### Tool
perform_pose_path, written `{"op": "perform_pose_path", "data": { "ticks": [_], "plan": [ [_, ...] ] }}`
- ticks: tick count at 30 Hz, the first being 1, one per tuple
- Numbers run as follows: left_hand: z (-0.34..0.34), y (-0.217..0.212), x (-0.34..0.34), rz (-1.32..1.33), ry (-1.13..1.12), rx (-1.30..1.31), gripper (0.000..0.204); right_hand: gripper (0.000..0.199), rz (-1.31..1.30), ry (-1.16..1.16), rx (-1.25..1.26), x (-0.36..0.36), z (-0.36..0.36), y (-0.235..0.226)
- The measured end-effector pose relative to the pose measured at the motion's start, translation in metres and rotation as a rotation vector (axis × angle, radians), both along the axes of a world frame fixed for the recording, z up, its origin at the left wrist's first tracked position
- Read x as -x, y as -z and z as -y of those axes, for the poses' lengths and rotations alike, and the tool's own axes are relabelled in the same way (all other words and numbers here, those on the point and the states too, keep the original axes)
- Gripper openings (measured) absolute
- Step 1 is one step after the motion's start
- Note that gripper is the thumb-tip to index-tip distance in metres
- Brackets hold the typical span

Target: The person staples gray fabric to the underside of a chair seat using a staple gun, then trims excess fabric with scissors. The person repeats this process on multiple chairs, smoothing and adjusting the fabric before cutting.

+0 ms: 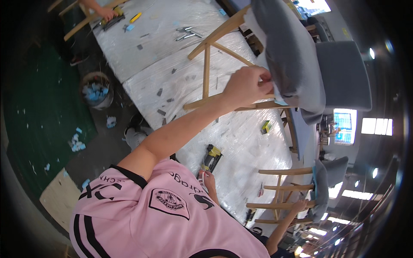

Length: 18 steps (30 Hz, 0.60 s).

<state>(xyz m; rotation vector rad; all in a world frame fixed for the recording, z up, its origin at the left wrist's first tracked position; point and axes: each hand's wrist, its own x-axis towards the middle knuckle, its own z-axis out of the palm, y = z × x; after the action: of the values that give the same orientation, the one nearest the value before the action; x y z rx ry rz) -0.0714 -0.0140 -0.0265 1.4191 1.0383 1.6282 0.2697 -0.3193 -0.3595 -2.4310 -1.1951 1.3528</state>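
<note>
My left hand (251, 85) reaches across the table to an upturned chair. Its fingers are bent and pinched at the edge of the grey fabric cover (294, 64), where the cover meets the wooden frame; the fingertips are partly hidden. The chair's wooden legs (206, 71) point left over the table. Low in front of my pink shirt, my right hand (209, 181) closes round the rear end of a yellow-and-black staple gun (211, 158). Something pale shows at its fingers, too small to tell.
Plastic film covers the table (232, 142), strewn with dark scraps. On it lie metal rods (188, 33), a yellow-green box (266, 127) and scissors (261, 189). Another person's hand (107, 13) is at a tool, far left; a co-worker's arm (286, 223) reaches a second chair (292, 189). A scrap bucket (97, 91) stands left.
</note>
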Motion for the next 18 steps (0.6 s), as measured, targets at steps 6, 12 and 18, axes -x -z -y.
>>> {"op": "perform_pose_path", "data": {
  "ticks": [6, 12, 18],
  "plan": [
    [-0.017, 0.001, 0.011, -0.049, -0.05, 0.003, 0.022, 0.032, -0.2, 0.129, -0.038, 0.048, -0.02, 0.03],
    [-0.02, 0.013, 0.008, -0.132, -0.041, 0.024, 0.024, 0.048, 0.12, -0.053, -0.236, 0.044, 0.033, 0.098],
    [-0.021, 0.129, 0.068, -0.544, -0.124, 0.232, 0.034, 0.056, -0.002, 0.137, -0.154, 0.055, 0.054, 0.078]
  ]
}}
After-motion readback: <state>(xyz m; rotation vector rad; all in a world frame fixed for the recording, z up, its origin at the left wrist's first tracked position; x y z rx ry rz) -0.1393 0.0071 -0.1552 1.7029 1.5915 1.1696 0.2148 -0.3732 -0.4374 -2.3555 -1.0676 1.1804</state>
